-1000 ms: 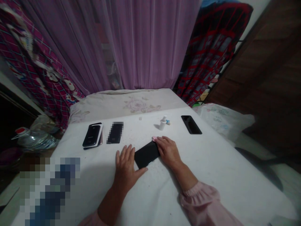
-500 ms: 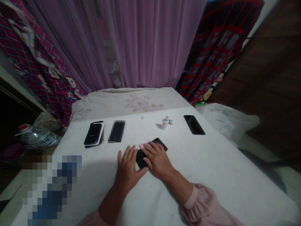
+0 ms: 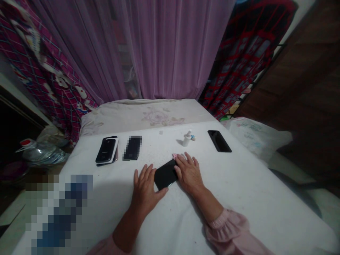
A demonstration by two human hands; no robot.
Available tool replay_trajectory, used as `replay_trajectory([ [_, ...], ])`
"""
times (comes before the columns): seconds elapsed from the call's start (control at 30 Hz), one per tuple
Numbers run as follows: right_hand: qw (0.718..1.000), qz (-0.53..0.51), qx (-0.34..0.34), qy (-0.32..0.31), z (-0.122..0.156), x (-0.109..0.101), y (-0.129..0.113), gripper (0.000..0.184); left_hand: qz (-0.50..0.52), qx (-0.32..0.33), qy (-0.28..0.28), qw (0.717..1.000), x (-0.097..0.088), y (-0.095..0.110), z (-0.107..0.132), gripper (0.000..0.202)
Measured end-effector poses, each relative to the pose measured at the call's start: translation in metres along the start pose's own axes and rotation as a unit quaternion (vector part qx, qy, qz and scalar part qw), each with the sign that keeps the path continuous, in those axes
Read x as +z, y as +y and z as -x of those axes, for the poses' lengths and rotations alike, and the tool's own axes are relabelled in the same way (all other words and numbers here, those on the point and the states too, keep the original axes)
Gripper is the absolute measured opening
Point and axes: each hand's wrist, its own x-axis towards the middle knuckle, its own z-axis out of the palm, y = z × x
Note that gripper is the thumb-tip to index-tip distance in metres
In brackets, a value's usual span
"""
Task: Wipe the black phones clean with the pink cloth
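Observation:
A black phone (image 3: pixel 165 174) lies flat on the white cloth of the table (image 3: pixel 239 191) in front of me. My left hand (image 3: pixel 145 189) lies flat beside its near left end, fingers stretched out, thumb along the phone's near edge. My right hand (image 3: pixel 188 171) rests on the phone's far right end, fingers spread and pressed down on a small pink cloth (image 3: pixel 174 155) that peeks out at the fingertips.
Two stacked phones (image 3: pixel 106 151) lie at the back left. A small white bottle (image 3: pixel 187 138) stands at the back centre, another black phone (image 3: pixel 219 141) to its right. A pillow (image 3: pixel 143 115) and purple curtains lie beyond. A plastic bag (image 3: pixel 249 136) sits off the right edge.
My right hand has slid with the pink cloth from the phone's left end back to its right end. The left hand has stayed in place.

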Motion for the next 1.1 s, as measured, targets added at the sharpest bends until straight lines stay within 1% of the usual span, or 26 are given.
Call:
replay_trajectory([
  [0.2, 0.990, -0.058, -0.120, -0.052, 0.011, 0.002, -0.029, 0.047, -0.004, -0.013, 0.021, 1.000, -0.001, 0.006, -0.001, 0.057],
  [0.27, 0.988, -0.063, -0.131, -0.059, 0.013, 0.002, -0.033, 0.048, -0.005, -0.010, 0.027, 1.000, -0.001, 0.006, -0.001, 0.056],
  [0.3, 0.989, -0.062, -0.123, -0.058, 0.012, 0.002, -0.032, 0.047, -0.006, -0.008, 0.030, 1.000, -0.001, 0.006, -0.001, 0.055],
  [0.37, 0.994, -0.051, -0.083, -0.048, 0.009, 0.003, -0.025, 0.045, -0.008, -0.007, 0.032, 0.999, -0.001, 0.005, -0.001, 0.056],
  [0.47, 0.999, -0.021, -0.009, -0.028, 0.001, 0.004, -0.006, 0.043, -0.007, -0.005, 0.024, 1.000, -0.002, 0.004, -0.001, 0.058],
  [0.53, 1.000, 0.000, 0.017, -0.019, -0.003, 0.006, 0.005, 0.043, -0.006, -0.006, 0.019, 1.000, -0.003, 0.005, -0.001, 0.059],
  [0.6, 1.000, 0.015, 0.024, -0.011, -0.004, 0.008, 0.010, 0.044, -0.005, -0.010, 0.015, 1.000, -0.003, 0.005, -0.001, 0.059],
  [0.67, 1.000, 0.018, 0.016, -0.006, -0.003, 0.008, 0.006, 0.045, -0.003, -0.015, 0.014, 1.000, -0.003, 0.006, -0.002, 0.059],
  [0.83, 0.997, -0.035, -0.061, -0.030, 0.011, 0.004, -0.026, 0.046, -0.001, -0.016, 0.020, 1.000, -0.002, 0.006, -0.001, 0.058],
  [0.9, 0.995, -0.050, -0.079, -0.033, 0.015, 0.003, -0.033, 0.046, -0.002, -0.015, 0.022, 1.000, -0.002, 0.005, -0.001, 0.057],
  [1.0, 0.997, -0.042, -0.060, -0.022, 0.015, 0.005, -0.027, 0.045, -0.004, -0.012, 0.020, 1.000, -0.002, 0.004, -0.001, 0.059],
  [1.1, 1.000, -0.008, 0.000, -0.014, 0.007, 0.006, -0.008, 0.045, -0.004, -0.012, 0.014, 1.000, -0.003, 0.004, -0.002, 0.060],
])
